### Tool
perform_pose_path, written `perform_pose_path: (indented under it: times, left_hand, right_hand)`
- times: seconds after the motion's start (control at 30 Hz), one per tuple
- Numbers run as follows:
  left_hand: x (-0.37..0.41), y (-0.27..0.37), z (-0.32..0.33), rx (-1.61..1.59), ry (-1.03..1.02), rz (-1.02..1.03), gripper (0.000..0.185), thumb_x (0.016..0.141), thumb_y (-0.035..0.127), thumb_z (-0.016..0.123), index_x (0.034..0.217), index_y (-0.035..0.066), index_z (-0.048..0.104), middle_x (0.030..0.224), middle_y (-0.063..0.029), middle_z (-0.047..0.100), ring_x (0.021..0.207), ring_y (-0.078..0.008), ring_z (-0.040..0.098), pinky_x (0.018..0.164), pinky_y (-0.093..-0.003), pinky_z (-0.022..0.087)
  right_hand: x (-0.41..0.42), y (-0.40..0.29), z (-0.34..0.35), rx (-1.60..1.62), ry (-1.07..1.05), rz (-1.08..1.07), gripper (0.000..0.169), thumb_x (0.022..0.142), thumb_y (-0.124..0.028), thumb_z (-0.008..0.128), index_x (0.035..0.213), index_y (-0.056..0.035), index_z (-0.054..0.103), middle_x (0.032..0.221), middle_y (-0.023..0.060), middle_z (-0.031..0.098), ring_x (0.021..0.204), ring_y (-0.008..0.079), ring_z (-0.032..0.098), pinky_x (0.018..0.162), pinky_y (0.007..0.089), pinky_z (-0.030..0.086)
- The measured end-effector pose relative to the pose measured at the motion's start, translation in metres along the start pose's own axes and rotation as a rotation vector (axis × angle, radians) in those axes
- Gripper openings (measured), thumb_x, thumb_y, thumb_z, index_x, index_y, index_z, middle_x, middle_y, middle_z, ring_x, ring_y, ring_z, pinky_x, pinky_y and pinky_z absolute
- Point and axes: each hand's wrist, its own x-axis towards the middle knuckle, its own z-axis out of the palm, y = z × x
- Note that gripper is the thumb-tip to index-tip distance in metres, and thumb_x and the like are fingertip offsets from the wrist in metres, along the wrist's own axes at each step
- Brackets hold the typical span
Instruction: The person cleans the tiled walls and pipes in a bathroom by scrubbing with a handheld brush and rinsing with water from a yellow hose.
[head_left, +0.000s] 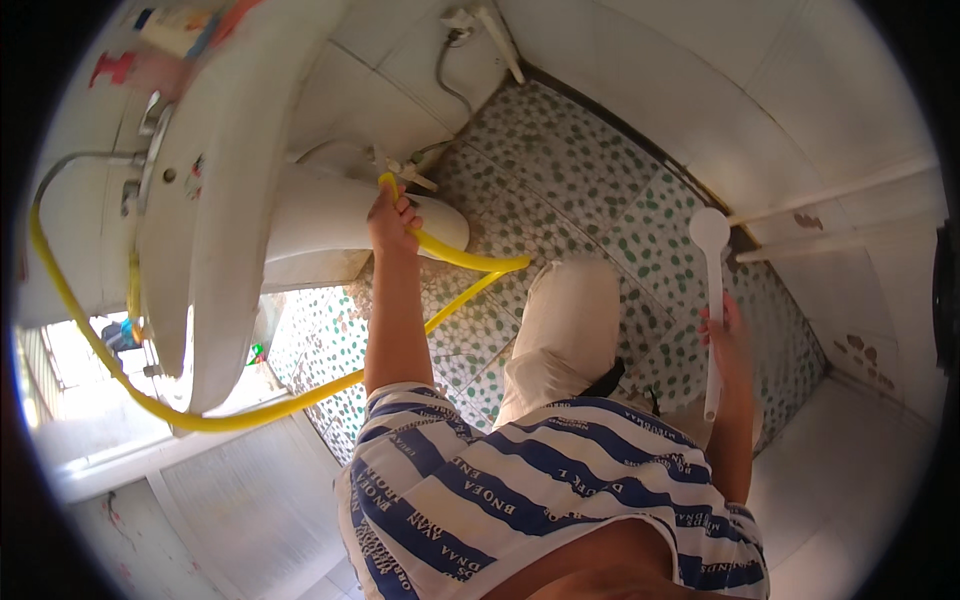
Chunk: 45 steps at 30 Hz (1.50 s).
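Note:
My left hand (394, 221) is closed around a yellow hose (469, 260) near its end, beside the white pedestal of the washbasin (232, 187). From there the hose loops down over the floor, passes behind my left forearm and rises at the left to a metal fitting by the basin's tap (154, 112). In my right hand (724, 337) is the handle of a long white plastic brush or scrubber (709, 232), its round head pointing away from me near the right wall. The side with any bristles is hidden.
Pebble-patterned tiles (570, 150) cover the floor between tiled walls. Small valves with thin hoses (401, 169) stick out behind the pedestal. Bottles, one with a pink pump (112, 69), stand by the basin. White pipes (825, 247) run along the right wall. A bright doorway lies at lower left.

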Motion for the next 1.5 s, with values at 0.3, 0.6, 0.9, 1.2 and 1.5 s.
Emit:
perform_pose_path:
  times: [0.3, 0.6, 0.9, 1.2, 1.5]
  left_hand:
    - [0.008, -0.031, 0.038, 0.751, -0.308, -0.309, 0.035, 0.093, 0.039, 0.053, 0.091, 0.005, 0.056, 0.054, 0.0049, 0.037, 0.042, -0.0064, 0.030, 0.041, -0.0235, 0.027]
    - [-0.025, -0.028, 0.046, 0.669, -0.320, -0.480, 0.032, 0.095, 0.034, 0.049, 0.090, 0.004, 0.055, 0.053, 0.0039, 0.038, 0.041, -0.0067, 0.031, 0.040, -0.0236, 0.028]
    - [-0.080, -0.096, 0.095, 0.794, -0.774, -0.688, 0.032, 0.095, 0.036, 0.048, 0.092, 0.005, 0.054, 0.058, 0.0015, 0.045, 0.043, -0.0072, 0.039, 0.042, -0.0226, 0.034]
    - [-0.078, -0.168, 0.196, 1.668, -1.122, 0.477, 0.034, 0.093, 0.031, 0.048, 0.085, -0.001, 0.055, 0.078, -0.0216, 0.059, 0.074, -0.0383, 0.057, 0.064, -0.0454, 0.043]
    - [-0.143, -0.213, 0.212, 1.696, -1.374, 0.503, 0.030, 0.092, 0.031, 0.049, 0.085, 0.002, 0.054, 0.074, -0.0201, 0.061, 0.073, -0.0397, 0.059, 0.063, -0.0490, 0.045]
  right_hand:
    - [0.001, -0.016, 0.012, 0.119, 0.119, 0.113, 0.046, 0.084, 0.001, 0.045, 0.129, 0.0004, 0.046, 0.096, 0.0106, 0.062, 0.064, 0.0113, 0.058, 0.054, 0.0233, 0.048]
    - [-0.011, 0.024, 0.025, 0.082, 0.171, 0.330, 0.047, 0.083, -0.003, 0.054, 0.129, -0.0009, 0.046, 0.091, 0.0117, 0.063, 0.057, 0.0130, 0.057, 0.048, 0.0255, 0.046]
    - [0.010, 0.135, 0.032, -0.308, -0.049, 0.476, 0.065, 0.083, -0.005, 0.056, 0.143, -0.0096, 0.029, 0.099, 0.0178, 0.062, 0.067, 0.0240, 0.060, 0.054, 0.0339, 0.050]
    - [-0.021, 0.227, 0.025, -0.653, 0.113, 0.372, 0.057, 0.087, -0.017, 0.056, 0.140, -0.0130, 0.037, 0.088, 0.0222, 0.059, 0.080, 0.0365, 0.058, 0.069, 0.0455, 0.046]
    - [0.061, 0.248, 0.006, -0.737, 0.263, 0.323, 0.034, 0.095, -0.026, 0.042, 0.125, -0.0112, 0.051, 0.078, 0.0167, 0.059, 0.075, 0.0344, 0.058, 0.067, 0.0439, 0.047]
